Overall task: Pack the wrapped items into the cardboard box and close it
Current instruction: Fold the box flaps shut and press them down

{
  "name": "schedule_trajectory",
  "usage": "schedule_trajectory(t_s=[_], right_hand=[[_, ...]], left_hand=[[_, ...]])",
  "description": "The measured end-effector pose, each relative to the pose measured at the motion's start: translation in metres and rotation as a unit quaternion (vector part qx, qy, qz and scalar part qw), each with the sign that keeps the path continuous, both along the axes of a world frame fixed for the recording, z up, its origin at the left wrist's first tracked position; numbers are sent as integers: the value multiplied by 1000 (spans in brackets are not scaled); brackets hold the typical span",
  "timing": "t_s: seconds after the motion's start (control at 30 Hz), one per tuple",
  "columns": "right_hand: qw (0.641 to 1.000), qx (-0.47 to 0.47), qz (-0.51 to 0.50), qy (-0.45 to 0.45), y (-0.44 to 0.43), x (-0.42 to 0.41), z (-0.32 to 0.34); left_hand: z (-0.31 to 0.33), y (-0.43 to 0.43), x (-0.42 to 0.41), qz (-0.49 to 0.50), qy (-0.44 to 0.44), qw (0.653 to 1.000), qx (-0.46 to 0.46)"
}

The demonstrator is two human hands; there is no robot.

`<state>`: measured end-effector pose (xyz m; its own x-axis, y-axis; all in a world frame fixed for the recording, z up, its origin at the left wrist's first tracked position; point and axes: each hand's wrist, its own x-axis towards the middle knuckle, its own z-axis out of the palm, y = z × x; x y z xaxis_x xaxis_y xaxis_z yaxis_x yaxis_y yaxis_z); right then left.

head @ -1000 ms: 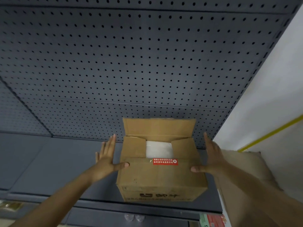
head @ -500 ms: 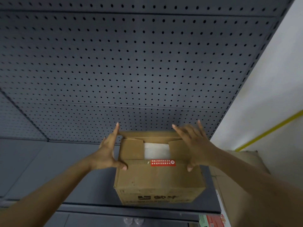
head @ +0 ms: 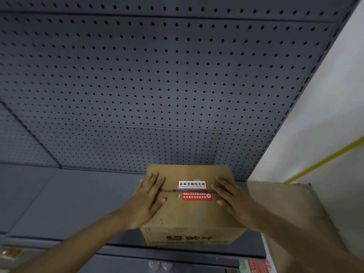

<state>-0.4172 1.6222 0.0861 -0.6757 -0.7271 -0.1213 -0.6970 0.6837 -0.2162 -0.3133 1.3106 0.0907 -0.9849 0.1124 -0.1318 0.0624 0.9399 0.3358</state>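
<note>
Where flaps had gaped a moment before, one cardboard box (head: 193,212) sat closed on the shelf (head: 69,198) — left hand (head: 146,201) and right hand (head: 234,201) pressing flat on top, fingers spread.

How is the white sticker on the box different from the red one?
The white sticker has black writing; the red sticker has white writing. The white sticker lies farther back, the red sticker nearer the person. Both lie on top of the cardboard box, between the left hand and the right hand.
</note>
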Motion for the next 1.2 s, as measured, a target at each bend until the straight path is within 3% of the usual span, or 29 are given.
schedule_trajectory(t_s=[0.07,0.23,0.37,0.43,0.6,0.77,0.93,1.07,1.2], right_hand=[[999,-39,-24,27,-3,1,-5],[993,-92,-65,36,-10,7,-11],[985,-127,-100,56,-24,16,-15],[989,-108,-100,27,-28,17,-14],[982,-115,-123,87,-30,16,-14],[981,-105,-131,101,-30,15,-22],[985,-97,-115,82,-31,13,-21],[989,-70,-121,39,-30,18,-9],[988,-4,-125,88,-31,23,1]], left_hand=[[-11,8,2,22,19,999,14],[-19,-2,-3,-6,42,998,-56],[-22,-16,-12,-24,56,997,-39],[-23,-21,-15,-21,67,997,-28],[-24,-15,-13,-3,89,996,-24],[-17,-14,-13,-23,107,986,-129],[-13,-10,-14,-23,60,982,-176],[-10,-6,-14,-23,53,985,-164],[-3,-4,-14,-26,21,987,-158]])
